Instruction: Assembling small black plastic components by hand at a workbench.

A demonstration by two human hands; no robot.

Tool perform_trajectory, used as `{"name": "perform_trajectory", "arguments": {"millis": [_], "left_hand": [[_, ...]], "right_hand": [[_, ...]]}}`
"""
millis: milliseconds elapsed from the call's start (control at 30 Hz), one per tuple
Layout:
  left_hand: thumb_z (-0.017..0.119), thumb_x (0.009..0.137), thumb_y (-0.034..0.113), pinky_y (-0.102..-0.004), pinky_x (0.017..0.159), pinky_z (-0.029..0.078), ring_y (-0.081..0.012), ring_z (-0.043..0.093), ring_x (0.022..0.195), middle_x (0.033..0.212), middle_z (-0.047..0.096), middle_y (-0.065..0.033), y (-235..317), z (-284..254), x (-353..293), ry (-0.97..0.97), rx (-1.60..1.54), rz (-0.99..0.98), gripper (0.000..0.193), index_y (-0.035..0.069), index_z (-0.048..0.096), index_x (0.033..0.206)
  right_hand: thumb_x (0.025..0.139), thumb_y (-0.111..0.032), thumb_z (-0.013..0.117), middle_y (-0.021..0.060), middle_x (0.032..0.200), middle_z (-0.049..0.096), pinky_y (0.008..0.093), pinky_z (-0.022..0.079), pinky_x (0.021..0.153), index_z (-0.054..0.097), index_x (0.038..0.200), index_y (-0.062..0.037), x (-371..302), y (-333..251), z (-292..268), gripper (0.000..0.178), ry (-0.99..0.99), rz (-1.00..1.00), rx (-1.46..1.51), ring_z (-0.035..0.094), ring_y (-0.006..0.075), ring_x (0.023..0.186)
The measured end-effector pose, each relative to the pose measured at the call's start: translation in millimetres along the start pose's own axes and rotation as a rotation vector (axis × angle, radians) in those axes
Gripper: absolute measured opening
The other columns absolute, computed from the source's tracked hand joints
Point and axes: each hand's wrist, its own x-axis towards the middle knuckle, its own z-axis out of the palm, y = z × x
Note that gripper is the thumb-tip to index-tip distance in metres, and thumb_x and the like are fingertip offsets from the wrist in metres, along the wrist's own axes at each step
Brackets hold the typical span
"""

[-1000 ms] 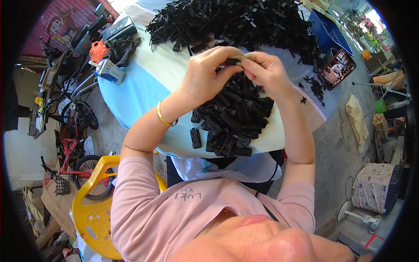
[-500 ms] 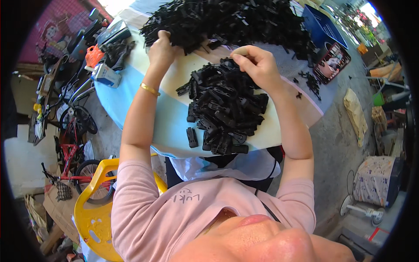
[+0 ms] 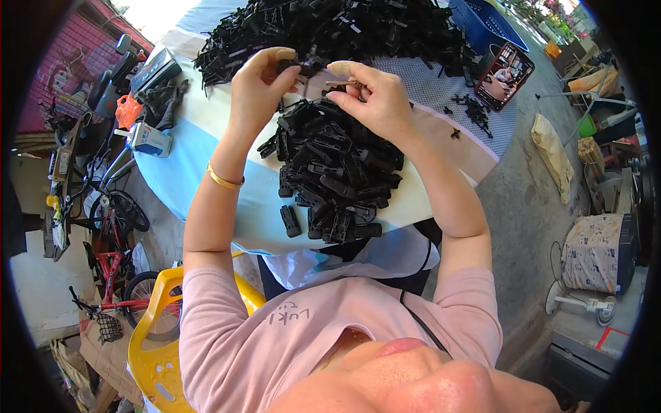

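Note:
My left hand [image 3: 260,89] is closed, thumb and fingers pinching a small black plastic part [image 3: 284,66] at the front edge of the large heap of black plastic parts [image 3: 337,31]. Just to its right, my right hand [image 3: 375,100] pinches a thin, light-brown metallic strip [image 3: 340,83] that points toward the left hand; its exact kind is unclear. A small gap separates the two hands. Below them lies a smaller pile of black plastic clips [image 3: 337,168], with one loose clip [image 3: 290,221] at its lower left. A cloth [image 3: 200,165] covers the round table beneath.
At the back right are a blue basket [image 3: 489,27] and a propped-up phone [image 3: 505,77]. Small black bits [image 3: 475,113] lie in front of the phone. On the left are a blue-and-white carton [image 3: 150,140] and a dark cloth [image 3: 162,103]. A yellow chair [image 3: 155,351] stands at my left.
My left hand has come back from the large heap with a black part in its fingers. My right hand has shifted left toward it, and the thin strip now shows. The view has shifted slightly.

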Motion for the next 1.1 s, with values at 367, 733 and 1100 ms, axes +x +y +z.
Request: {"name": "perform_trajectory", "arguments": {"millis": [367, 733, 1100], "left_hand": [[0.064, 0.082, 0.021, -0.02, 0.057, 0.046, -0.0085, 0.055, 0.06, 0.072, 0.06, -0.0028, 3, 2, -7, -0.236, -0.262, -0.319, 0.025, -0.002, 0.06, 0.089], [0.056, 0.087, 0.025, -0.022, 0.069, 0.049, -0.0099, 0.059, 0.07, 0.081, 0.06, -0.0041, 1, 0, -6, -0.288, -0.251, -0.279, 0.025, 0.001, 0.056, 0.09], [0.058, 0.085, 0.024, -0.0289, 0.087, 0.044, -0.0146, 0.055, 0.098, 0.103, 0.057, -0.0082, 9, 6, -14, -0.37, -0.398, -0.229, 0.046, 0.0, 0.047, 0.123]], "right_hand": [[0.068, -0.001, 0.071, 0.0038, 0.071, 0.06, 0.0181, 0.038, 0.046, 0.063, 0.085, -0.0011, 0, -18, -13, 0.018, -0.138, -0.257, 0.163, 0.049, 0.0069, 0.052], [0.067, 0.001, 0.071, 0.0029, 0.076, 0.06, 0.0163, 0.039, 0.045, 0.063, 0.079, -0.0032, 0, -24, -10, 0.015, 0.065, -0.262, 0.11, 0.051, 0.0064, 0.054], [0.072, -0.004, 0.07, 0.0022, 0.076, 0.062, 0.017, 0.046, 0.059, 0.062, 0.083, -0.002, -5, -11, 5, 0.013, 0.114, -0.088, 0.179, 0.057, 0.0063, 0.066]]}}
